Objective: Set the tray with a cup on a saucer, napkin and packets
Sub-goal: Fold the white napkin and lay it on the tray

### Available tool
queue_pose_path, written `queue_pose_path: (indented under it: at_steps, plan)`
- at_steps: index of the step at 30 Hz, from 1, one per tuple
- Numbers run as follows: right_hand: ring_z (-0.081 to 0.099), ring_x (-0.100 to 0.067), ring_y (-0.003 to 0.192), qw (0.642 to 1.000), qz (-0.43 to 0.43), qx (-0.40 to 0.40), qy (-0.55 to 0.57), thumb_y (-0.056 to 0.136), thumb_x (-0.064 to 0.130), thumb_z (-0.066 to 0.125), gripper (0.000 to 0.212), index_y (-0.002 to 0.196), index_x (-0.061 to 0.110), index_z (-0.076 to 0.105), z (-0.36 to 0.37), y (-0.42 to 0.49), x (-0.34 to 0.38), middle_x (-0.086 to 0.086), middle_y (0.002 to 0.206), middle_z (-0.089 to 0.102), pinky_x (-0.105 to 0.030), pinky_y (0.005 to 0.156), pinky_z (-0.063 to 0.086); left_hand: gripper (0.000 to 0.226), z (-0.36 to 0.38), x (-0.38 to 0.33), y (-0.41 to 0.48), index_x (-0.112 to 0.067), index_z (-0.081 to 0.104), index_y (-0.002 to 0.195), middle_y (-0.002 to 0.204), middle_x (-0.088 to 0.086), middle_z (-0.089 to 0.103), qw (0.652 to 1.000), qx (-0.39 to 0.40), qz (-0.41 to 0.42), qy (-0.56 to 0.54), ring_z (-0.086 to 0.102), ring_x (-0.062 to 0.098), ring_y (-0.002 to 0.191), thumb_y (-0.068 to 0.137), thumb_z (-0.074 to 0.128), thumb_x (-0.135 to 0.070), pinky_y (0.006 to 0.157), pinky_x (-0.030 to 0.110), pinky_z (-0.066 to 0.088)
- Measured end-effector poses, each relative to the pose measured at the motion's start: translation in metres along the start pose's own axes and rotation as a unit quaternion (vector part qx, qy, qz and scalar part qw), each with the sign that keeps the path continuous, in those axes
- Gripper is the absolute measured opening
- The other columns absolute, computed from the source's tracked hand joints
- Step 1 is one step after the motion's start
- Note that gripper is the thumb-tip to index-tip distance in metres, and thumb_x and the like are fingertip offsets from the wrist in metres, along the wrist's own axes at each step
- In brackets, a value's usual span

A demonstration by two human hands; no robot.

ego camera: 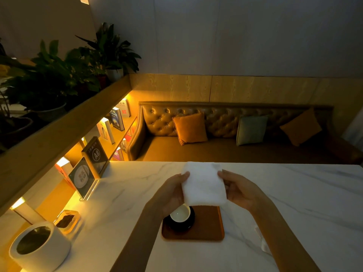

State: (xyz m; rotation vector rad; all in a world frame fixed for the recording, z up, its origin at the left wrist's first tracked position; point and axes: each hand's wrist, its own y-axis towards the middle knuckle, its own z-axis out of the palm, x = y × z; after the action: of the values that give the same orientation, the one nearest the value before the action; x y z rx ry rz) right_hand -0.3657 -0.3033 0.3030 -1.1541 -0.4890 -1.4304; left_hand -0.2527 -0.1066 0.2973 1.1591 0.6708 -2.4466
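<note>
A brown square tray (pixel 208 228) lies on the white marble table (pixel 304 203) in front of me. On its left part stands a pale cup (pixel 179 213) on a dark saucer (pixel 181 224). Above the tray I hold a folded white napkin (pixel 203 185) in the air, flat and facing me. My left hand (pixel 171 193) pinches its left edge and my right hand (pixel 238 190) pinches its right edge. A whitish packet (pixel 262 241) lies on the table beside my right forearm, partly hidden by it.
A white round pot with dark contents (pixel 37 246) stands at the near left. Beside it are a clear dish (pixel 66 221) and acrylic sign holders (pixel 84 177). A lit bookshelf runs along the left; a tufted sofa (pixel 225 134) with cushions sits beyond the table's far edge.
</note>
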Motion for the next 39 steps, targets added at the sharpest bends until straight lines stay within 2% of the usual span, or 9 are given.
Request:
queue_pose_path:
  at_steps: [4,10,13,18,22,27,32,35,39]
  plan:
    - [0.063,-0.032,0.111,0.996,-0.031,-0.052,-0.061,0.088,0.024,0.063,0.03,0.117,0.015,0.064,0.005,0.003,-0.004,-0.013,0.115,0.068,-0.05,0.086,0.056,0.036,0.005,0.002,0.005,-0.016,0.054,0.127,0.13,0.015,0.062,0.996,-0.076,0.027,0.039,0.06,0.035,0.12,0.096,0.054,-0.035,0.105,0.06,0.043]
    - [0.066,-0.013,0.093,0.958,-0.146,-0.154,-0.193,0.093,0.041,0.052,0.014,0.105,0.036,0.059,0.021,0.009,-0.017,0.005,0.103,0.067,-0.024,0.062,0.056,0.038,0.022,0.008,0.013,-0.024,0.047,0.13,0.127,0.007,0.061,0.969,-0.171,0.104,0.146,0.062,0.03,0.113,0.098,0.046,-0.043,0.098,0.058,0.049]
    - [0.065,-0.007,0.085,0.92,-0.194,-0.182,-0.287,0.088,0.058,0.047,0.03,0.108,0.036,0.049,0.028,0.015,-0.022,0.012,0.098,0.062,-0.018,0.058,0.051,0.04,0.026,0.011,0.018,-0.028,0.042,0.132,0.126,0.002,0.059,0.947,-0.199,0.145,0.208,0.061,0.025,0.111,0.099,0.039,-0.049,0.096,0.054,0.052]
    - [0.064,-0.006,0.075,0.849,-0.296,-0.26,-0.353,0.088,0.061,0.033,0.037,0.111,0.032,0.039,0.032,0.019,-0.028,0.013,0.088,0.06,-0.018,0.055,0.047,0.021,0.024,0.024,0.024,-0.038,0.042,0.11,0.095,-0.013,0.057,0.843,-0.269,0.258,0.388,0.062,0.007,0.086,0.099,0.031,-0.051,0.071,0.019,0.05]
    - [0.064,-0.007,0.069,0.819,-0.318,-0.28,-0.386,0.088,0.063,0.027,0.04,0.11,0.031,0.037,0.032,0.019,-0.031,0.012,0.082,0.06,-0.018,0.052,0.047,0.009,0.02,0.03,0.025,-0.045,0.038,0.093,0.085,-0.016,0.055,0.822,-0.29,0.28,0.402,0.058,-0.013,0.082,0.1,0.034,-0.047,0.051,0.006,0.046]
    - [0.062,-0.007,0.08,0.867,-0.258,-0.253,-0.344,0.089,0.06,0.033,0.036,0.11,0.032,0.04,0.034,0.019,-0.027,0.011,0.091,0.059,-0.019,0.058,0.046,0.017,0.028,0.023,0.026,-0.041,0.044,0.09,0.089,-0.014,0.054,0.855,-0.311,0.258,0.325,0.058,-0.001,0.086,0.102,0.033,-0.044,0.065,0.011,0.041]
    - [0.069,-0.022,0.098,0.978,-0.077,-0.095,-0.17,0.085,0.047,0.061,0.048,0.125,0.022,0.054,0.009,0.01,-0.015,-0.004,0.112,0.068,-0.038,0.075,0.06,0.031,0.007,0.009,0.015,-0.024,0.048,0.125,0.12,0.002,0.061,0.968,-0.16,0.082,0.177,0.064,0.025,0.11,0.1,0.044,-0.042,0.09,0.048,0.057]
    - [0.069,-0.024,0.103,0.991,-0.03,-0.013,-0.129,0.079,0.035,0.07,0.052,0.126,0.018,0.055,-0.007,0.003,-0.012,-0.005,0.114,0.07,-0.037,0.076,0.059,0.038,-0.005,0.003,0.004,-0.022,0.047,0.131,0.123,0.002,0.061,0.979,-0.087,0.042,0.181,0.064,0.024,0.11,0.095,0.058,-0.029,0.078,0.037,0.061]
    - [0.065,-0.028,0.111,0.993,-0.005,0.049,-0.11,0.081,0.025,0.072,0.048,0.126,0.016,0.056,-0.018,-0.002,-0.014,-0.008,0.12,0.068,-0.037,0.081,0.058,0.047,-0.013,0.004,-0.004,-0.022,0.046,0.135,0.128,0.005,0.062,0.977,-0.041,0.038,0.208,0.065,0.024,0.113,0.091,0.063,-0.02,0.091,0.042,0.058]
